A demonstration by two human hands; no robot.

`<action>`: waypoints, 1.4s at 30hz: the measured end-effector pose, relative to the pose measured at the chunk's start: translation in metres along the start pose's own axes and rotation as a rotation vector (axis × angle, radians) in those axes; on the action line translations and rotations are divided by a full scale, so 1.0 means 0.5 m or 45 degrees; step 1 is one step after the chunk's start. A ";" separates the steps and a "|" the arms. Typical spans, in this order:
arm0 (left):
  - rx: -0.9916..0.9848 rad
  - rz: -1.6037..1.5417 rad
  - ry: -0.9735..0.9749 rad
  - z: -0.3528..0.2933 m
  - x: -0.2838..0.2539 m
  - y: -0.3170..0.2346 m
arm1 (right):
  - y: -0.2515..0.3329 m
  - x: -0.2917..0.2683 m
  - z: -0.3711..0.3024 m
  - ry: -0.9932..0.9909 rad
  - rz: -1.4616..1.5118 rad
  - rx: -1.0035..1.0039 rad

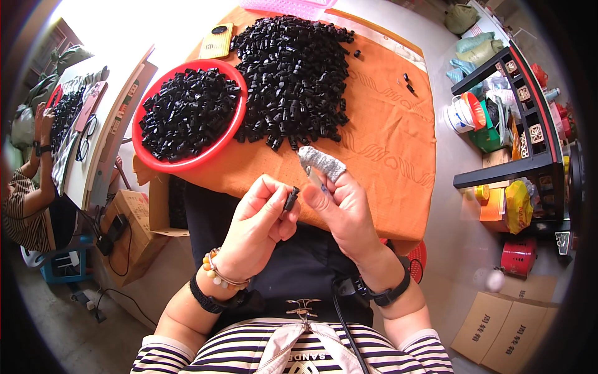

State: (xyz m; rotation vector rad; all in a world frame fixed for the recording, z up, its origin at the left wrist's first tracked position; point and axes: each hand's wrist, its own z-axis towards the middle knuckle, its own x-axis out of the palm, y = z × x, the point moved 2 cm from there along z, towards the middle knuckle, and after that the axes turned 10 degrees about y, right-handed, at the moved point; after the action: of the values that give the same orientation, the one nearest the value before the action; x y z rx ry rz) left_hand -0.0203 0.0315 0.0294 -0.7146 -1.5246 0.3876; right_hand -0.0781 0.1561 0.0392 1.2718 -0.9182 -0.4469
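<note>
Between the thumb and fingers of my left hand [258, 215] is a small black plastic part [291, 198], held upright just past the table's near edge. My right hand [346, 209] is close beside it on the right, not touching the part. A grey-white wrap [322, 163] covers its index finger. Something thin and pale shows between that finger and the thumb; its kind is unclear. Beyond my hands, a large heap of similar black parts [293, 81] lies on the orange tablecloth [383, 143]. A red basin [243, 118] full of them stands to the left.
A yellow phone [216, 41] and a pink basket [286, 4] are at the far side. Loose parts [408, 86] lie at right. A dark shelf frame [498, 177] with bags stands on the right, cardboard [504, 330] below. At left, another person [31, 193] works at a white table.
</note>
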 end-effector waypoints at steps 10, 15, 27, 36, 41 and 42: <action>-0.026 0.064 -0.017 -0.005 -0.005 0.003 | -0.007 0.007 0.004 0.055 0.020 0.019; -0.041 0.038 0.005 0.004 -0.005 -0.001 | -0.020 -0.027 -0.003 -0.055 -0.068 -0.014; -0.157 0.029 -0.069 0.021 0.003 0.022 | -0.049 -0.056 -0.020 -0.106 0.236 -0.019; -0.186 0.186 0.096 0.027 0.014 0.055 | -0.050 -0.053 -0.040 -0.098 -0.023 -0.104; -0.245 0.170 0.015 0.040 0.046 0.082 | -0.039 -0.073 -0.066 -0.172 -0.025 -0.117; -0.236 0.188 -0.048 0.039 0.056 0.083 | -0.035 -0.075 -0.070 -0.158 -0.058 -0.140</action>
State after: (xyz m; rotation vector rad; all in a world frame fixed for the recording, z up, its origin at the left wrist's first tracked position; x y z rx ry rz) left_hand -0.0298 0.0840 0.0226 -0.9739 -1.5612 0.3751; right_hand -0.0687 0.2004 0.0093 1.1766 -0.9568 -0.6096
